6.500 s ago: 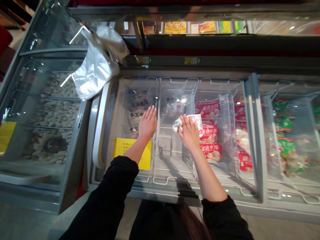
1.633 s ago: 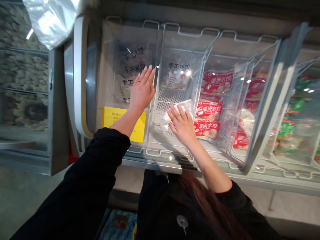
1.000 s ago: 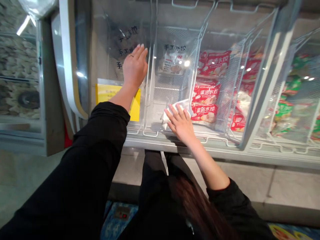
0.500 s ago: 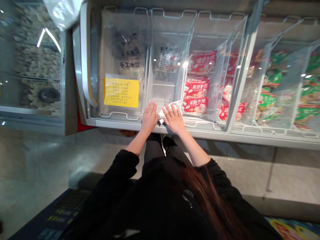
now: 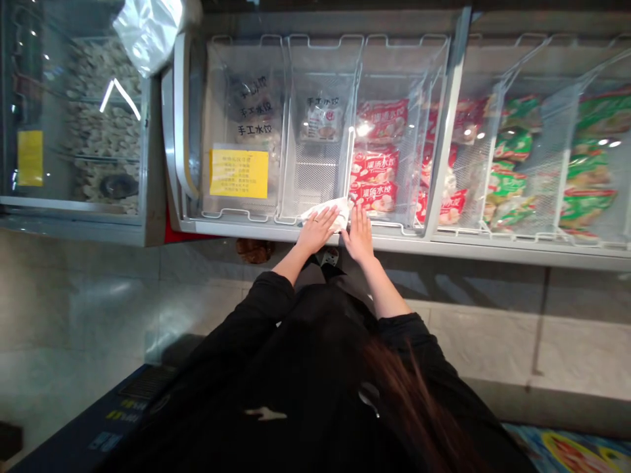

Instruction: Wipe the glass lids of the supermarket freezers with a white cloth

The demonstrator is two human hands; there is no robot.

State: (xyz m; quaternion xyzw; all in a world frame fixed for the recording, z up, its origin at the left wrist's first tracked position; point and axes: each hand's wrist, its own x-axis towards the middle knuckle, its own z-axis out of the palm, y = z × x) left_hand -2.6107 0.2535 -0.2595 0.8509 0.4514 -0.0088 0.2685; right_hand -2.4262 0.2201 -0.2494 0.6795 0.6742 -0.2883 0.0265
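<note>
A white cloth [image 5: 329, 211] lies on the near edge of the freezer's sliding glass lid [image 5: 315, 144]. My left hand [image 5: 318, 228] lies flat on the cloth with fingers stretched out. Just to its right, my right hand [image 5: 359, 233] rests flat on the glass beside the cloth, fingers together and extended. Under the glass sit wire baskets with red dumpling packs [image 5: 377, 172] and a white dumpling pack [image 5: 320, 121]. A yellow notice [image 5: 239, 173] is stuck on the glass at left.
A second freezer [image 5: 83, 125] with loose dumplings stands at left, with a clear plastic bag [image 5: 148, 29] on the corner between them. Green packs [image 5: 586, 161] fill the right baskets. Grey floor tiles [image 5: 89, 309] lie below, and a dark mat [image 5: 123, 407] is at my feet.
My left hand has moved from the far glass down onto the cloth at the near edge. My right hand has slid off the cloth to its right. The view has pulled back.
</note>
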